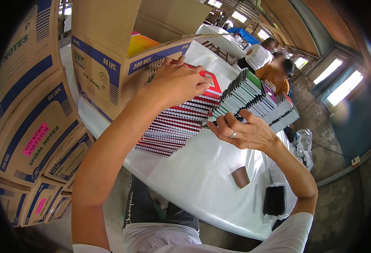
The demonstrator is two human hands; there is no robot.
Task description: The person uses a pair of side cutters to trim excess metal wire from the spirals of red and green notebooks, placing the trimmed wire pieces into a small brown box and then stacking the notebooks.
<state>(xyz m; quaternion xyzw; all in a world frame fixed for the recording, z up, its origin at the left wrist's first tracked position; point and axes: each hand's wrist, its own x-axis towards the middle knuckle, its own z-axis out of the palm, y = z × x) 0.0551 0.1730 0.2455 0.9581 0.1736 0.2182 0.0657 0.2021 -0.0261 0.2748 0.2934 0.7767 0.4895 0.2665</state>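
One stack of red wire-bound paper notebooks (170, 126) lies on the smooth white worktop (185, 181), under our spread left grip (175, 82) and beside our curled right grip (243, 130), whose hold we cannot tell.

Light glares through windows (344, 88) (blown almost white) in the right-hand wall (356, 131), above a mottled grey floor (326, 147).
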